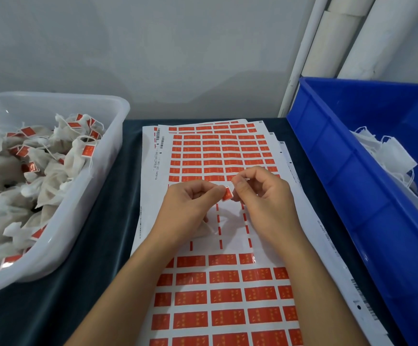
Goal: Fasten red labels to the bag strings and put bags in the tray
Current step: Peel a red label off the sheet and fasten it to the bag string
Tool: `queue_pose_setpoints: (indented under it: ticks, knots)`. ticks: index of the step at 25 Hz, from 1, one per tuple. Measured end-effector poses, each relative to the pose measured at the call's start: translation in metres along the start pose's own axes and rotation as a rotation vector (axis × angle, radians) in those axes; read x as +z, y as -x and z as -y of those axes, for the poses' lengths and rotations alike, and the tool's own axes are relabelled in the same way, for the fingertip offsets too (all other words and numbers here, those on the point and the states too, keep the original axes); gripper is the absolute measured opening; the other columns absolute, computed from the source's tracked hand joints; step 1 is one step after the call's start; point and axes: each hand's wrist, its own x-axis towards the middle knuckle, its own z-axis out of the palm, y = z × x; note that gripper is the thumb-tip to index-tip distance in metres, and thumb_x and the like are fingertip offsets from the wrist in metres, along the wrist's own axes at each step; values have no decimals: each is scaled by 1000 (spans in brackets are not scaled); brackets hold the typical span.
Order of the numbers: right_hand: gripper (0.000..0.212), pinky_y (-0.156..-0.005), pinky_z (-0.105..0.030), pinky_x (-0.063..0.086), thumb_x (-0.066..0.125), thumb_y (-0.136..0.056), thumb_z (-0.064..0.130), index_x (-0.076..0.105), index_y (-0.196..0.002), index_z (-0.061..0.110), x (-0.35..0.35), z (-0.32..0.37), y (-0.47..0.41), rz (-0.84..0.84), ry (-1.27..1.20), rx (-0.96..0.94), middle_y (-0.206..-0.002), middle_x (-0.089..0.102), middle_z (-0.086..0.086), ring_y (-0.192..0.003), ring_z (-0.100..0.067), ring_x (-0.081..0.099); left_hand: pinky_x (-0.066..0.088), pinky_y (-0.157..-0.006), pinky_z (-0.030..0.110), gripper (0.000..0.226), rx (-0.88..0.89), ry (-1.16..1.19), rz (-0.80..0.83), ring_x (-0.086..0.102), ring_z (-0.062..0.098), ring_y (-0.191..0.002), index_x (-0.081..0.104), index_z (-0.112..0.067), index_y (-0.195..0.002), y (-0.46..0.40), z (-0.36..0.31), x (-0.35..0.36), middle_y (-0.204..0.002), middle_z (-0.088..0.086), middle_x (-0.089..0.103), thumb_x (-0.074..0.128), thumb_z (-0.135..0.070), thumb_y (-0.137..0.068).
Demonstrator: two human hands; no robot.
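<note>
Now folding a red label (pixel 227 196) between both hands.
Left hand (pixel 190 203) pinches it from nine o'clock, right hand (pixel 260 193) from three (string barely visible).

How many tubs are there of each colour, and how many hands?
Clear tub holding labelled bags: 1
Blue tub holding plain white bags: 1
Hands, left hand and right hand, pinching one red label: 2
Total: 4

Both hands (pixel 227 203) pinch a red label (pixel 227 195).
</note>
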Motion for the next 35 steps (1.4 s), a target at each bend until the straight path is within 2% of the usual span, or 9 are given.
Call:
queue_pose_setpoints:
  ticks: [32, 35]
  knots:
    - [7, -62, -3, 49, 63, -99, 39, 67, -99, 33, 0, 2, 2, 8, -20, 11, -86, 71, 25, -83, 6, 70, 43, -48, 10, 19, -30, 30, 22, 52, -1, -45, 82, -24, -86, -2, 1, -1, -54, -15, 62, 71, -35, -96]
    - [7, -60, -7, 51, 62, -100, 39, 67, -99, 34, 0, 2, 1, 16, -13, 10, -85, 72, 23, -82, 4, 71, 42, -48, 10, 19, -22, 29, 17, 53, -1, -45, 82, -24, -85, -1, 1, -1, -55, -15, 62, 71, -35, -97]
